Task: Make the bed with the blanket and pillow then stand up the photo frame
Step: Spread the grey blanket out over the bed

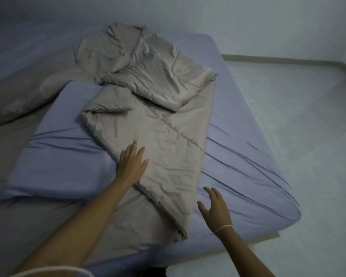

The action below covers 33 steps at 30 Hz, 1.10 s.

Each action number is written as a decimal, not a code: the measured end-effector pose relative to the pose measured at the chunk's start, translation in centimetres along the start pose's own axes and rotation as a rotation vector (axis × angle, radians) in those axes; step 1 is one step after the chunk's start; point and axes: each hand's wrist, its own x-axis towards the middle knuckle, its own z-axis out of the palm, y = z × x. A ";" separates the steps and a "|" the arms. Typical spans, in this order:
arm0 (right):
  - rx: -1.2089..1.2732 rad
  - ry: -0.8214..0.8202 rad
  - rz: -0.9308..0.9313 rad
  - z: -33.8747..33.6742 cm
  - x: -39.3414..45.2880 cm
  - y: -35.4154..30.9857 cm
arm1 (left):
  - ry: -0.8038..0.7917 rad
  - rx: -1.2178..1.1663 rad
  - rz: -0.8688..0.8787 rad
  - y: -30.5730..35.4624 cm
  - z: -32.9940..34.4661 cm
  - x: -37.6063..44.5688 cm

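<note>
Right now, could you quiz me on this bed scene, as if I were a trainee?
1. True or false: the left hand lies flat on the crumpled beige quilted blanket.
2. Which does the right hand hold? A) the blanket's edge B) nothing C) the lavender pillow
3. Fill in: part of the blanket overlaps the ______, which lies on the lavender-sheeted mattress.

Key: 1 true; 2 B, its fingers are spread, beside the blanket's near corner; 3 pillow.
</note>
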 end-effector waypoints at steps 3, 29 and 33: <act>-0.067 -0.061 -0.085 0.0 6.0 1.0 | -0.021 0.084 -0.087 -1.5 3.3 5.9; -0.210 0.029 -0.597 6.6 35.9 10.9 | 0.060 0.015 -0.191 2.1 21.9 13.3; -0.292 0.083 -0.570 1.3 33.8 20.3 | -0.168 0.002 -0.102 11.7 23.7 9.4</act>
